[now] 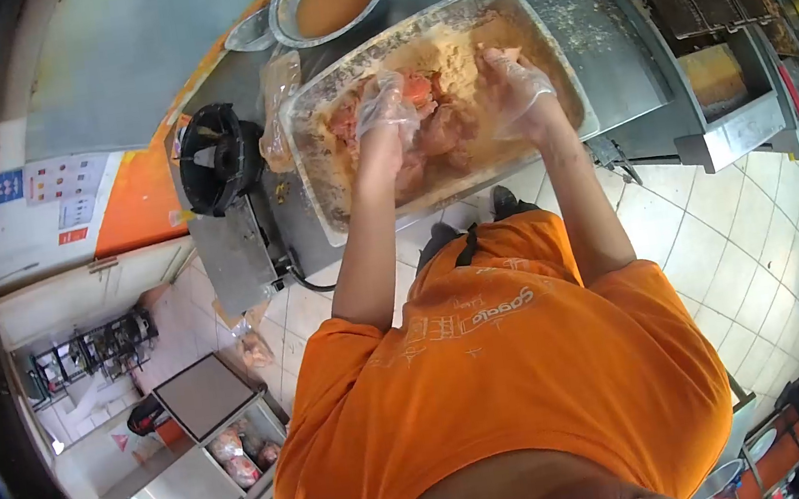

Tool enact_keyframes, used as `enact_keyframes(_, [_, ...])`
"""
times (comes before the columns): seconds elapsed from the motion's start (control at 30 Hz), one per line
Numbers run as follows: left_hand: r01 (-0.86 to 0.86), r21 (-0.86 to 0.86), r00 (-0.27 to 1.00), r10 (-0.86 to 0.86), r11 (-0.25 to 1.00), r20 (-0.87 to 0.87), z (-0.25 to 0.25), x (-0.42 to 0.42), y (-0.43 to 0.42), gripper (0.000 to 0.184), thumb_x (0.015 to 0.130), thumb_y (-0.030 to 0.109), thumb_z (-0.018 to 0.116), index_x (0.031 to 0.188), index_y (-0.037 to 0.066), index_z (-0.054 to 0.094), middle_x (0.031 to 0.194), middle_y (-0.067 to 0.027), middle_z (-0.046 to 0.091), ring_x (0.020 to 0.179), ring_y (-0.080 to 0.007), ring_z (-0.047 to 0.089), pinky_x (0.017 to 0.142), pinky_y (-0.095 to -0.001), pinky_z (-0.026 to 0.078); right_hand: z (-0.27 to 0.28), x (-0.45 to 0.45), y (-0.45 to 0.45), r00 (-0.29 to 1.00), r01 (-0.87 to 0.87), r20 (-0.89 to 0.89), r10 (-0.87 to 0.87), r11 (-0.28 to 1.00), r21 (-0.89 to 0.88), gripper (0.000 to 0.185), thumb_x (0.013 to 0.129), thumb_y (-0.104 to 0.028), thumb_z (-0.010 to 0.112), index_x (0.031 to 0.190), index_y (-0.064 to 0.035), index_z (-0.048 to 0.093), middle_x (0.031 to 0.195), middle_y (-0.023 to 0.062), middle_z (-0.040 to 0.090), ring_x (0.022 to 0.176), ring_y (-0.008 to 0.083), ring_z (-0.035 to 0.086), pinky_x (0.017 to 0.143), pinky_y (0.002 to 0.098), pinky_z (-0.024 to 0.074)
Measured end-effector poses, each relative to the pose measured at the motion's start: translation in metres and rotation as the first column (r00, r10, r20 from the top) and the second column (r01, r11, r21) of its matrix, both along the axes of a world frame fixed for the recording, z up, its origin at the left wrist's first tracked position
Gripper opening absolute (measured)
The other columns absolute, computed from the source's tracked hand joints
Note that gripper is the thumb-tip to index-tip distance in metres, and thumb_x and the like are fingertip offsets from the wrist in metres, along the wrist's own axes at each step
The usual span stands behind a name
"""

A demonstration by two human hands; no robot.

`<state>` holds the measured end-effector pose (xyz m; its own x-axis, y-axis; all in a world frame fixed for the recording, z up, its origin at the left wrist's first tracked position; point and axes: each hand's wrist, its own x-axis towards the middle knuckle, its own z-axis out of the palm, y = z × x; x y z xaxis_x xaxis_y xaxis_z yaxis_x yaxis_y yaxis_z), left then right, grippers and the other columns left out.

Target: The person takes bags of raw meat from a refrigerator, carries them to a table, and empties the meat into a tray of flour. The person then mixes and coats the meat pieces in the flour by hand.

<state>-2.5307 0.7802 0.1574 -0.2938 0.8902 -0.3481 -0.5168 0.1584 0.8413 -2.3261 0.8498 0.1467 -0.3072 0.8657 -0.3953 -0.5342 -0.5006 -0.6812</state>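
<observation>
Raw meat pieces, reddish-pink, lying heaped toward picture-left, pale flour mounding beside them, rectangular tub holding both, sitting slantwise, walls showing smears.

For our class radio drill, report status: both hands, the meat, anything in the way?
Left gloved hand at the meat. Right gloved hand on the powdery side, grip unclear. Meat in tub beside pale powder. No obstruction seen.
</observation>
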Motion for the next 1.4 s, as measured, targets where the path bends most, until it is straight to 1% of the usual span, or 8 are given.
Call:
enact_keyframes(0.37, [0.151,-0.01,0.968,-0.146,0.988,0.203,-0.02,0.025,0.047,0.039,0.097,0.018,0.054,0.129,-0.004,0.046,0.131,-0.0209,0.049,0.112,-0.0347,0.057,0.097,-0.0507,0.05,-0.165,0.003,0.013,0.949,0.207,-0.288,-0.131,0.945,0.253,0.061,0.084,0.003,0.061,0.138,-0.0111,0.035,0.111,0.0118,0.057,0.096,0.0266,0.063,0.085,0.0432,0.0543])
enact_keyframes(0.53, [0.107,0.111,0.987,-0.12,0.988,0.109,0.006,-0.012,0.033,0.049,0.1,0.019,0.047,0.14,-0.006,0.033,0.139,-0.0276,0.041,0.12,-0.0391,0.051,0.104,-0.0493,0.044,-0.033,-0.006,0.001,0.98,0.017,0.189,-0.056,0.978,0.206,0.063,0.085,0.003,0.056,0.142,-0.014,0.036,0.113,0.0144,0.06,0.1,0.0297,0.063,0.084,0.0381,0.0532])
enact_keyframes(0.63, [-0.019,0.098,0.992,0.007,0.995,0.127,0.009,-0.028,0.016,0.047,0.099,0.019,0.05,0.138,-0.002,0.037,0.136,-0.0255,0.044,0.112,-0.0349,0.054,0.101,-0.0457,0.046,0.003,-0.023,-0.004,0.667,-0.604,0.739,0.091,0.648,0.465,0.061,0.082,-0.004,0.06,0.139,-0.0138,0.042,0.114,0.0172,0.062,0.099,0.0315,0.064,0.079,0.038,0.0535])
enact_keyframes(0.7, [-0.038,0.126,0.996,0.027,0.991,0.085,0.006,-0.038,0.002,0.049,0.101,0.018,0.044,0.143,-0.002,0.031,0.142,-0.025,0.04,0.122,-0.0379,0.05,0.109,-0.0466,0.04,-0.013,-0.034,-0.002,0.148,-0.981,0.959,-0.243,0.087,0.173,0.057,0.077,-0.015,0.068,0.132,-0.0129,0.052,0.117,0.0198,0.062,0.096,0.0311,0.066,0.075,0.0399,0.0546])
enact_keyframes(0.8, [-0.114,0.095,0.989,0.104,0.989,0.102,0.009,-0.044,-0.013,0.05,0.1,0.018,0.047,0.143,-0.002,0.031,0.141,-0.0242,0.04,0.122,-0.0349,0.05,0.109,-0.0448,0.04,-0.016,-0.061,-0.017,-0.129,-0.976,0.921,-0.367,-0.119,-0.184,0.049,0.075,-0.016,0.069,0.123,-0.0109,0.058,0.115,0.0187,0.064,0.098,0.0282,0.066,0.075,0.0383,0.0549])
enact_keyframes(0.97, [-0.169,-0.055,0.984,0.166,0.984,-0.064,-0.009,-0.062,-0.038,0.039,0.096,0.021,0.054,0.13,0.001,0.048,0.126,-0.0176,0.053,0.108,-0.0271,0.058,0.095,-0.0377,0.049,-0.114,-0.069,0.012,-0.052,-0.957,0.953,-0.298,-0.257,-0.133,0.036,0.078,-0.027,0.067,0.108,-0.0074,0.061,0.114,0.0159,0.065,0.098,0.0293,0.066,0.077,0.0401,0.0547])
enact_keyframes(1.2, [0.053,-0.692,0.171,-0.689,0.72,-0.704,0.028,-0.045,-0.083,0.047,0.077,0.035,0.069,0.105,-0.002,0.059,0.094,-0.0209,0.066,0.093,-0.0278,0.066,0.082,-0.0362,0.051,-0.026,-0.031,0.051,0.251,-0.614,0.93,-0.269,0.698,0.368,0.047,0.08,-0.037,0.062,0.116,-0.0067,0.059,0.099,0.0201,0.067,0.09,0.0375,0.065,0.081,0.0426,0.0522])
enact_keyframes(1.4, [0.006,-0.842,0.075,-0.84,0.54,-0.538,-0.005,-0.04,-0.075,0.07,0.069,0.053,0.073,0.114,0.0,0.061,0.107,-0.0185,0.067,0.103,-0.0326,0.064,0.086,-0.0398,0.051,-0.014,-0.047,0.024,0.054,-0.912,0.917,-0.395,0.354,0.206,0.051,0.079,-0.04,0.064,0.116,-0.006,0.06,0.106,0.0217,0.064,0.098,0.0328,0.064,0.086,0.0389,0.0505])
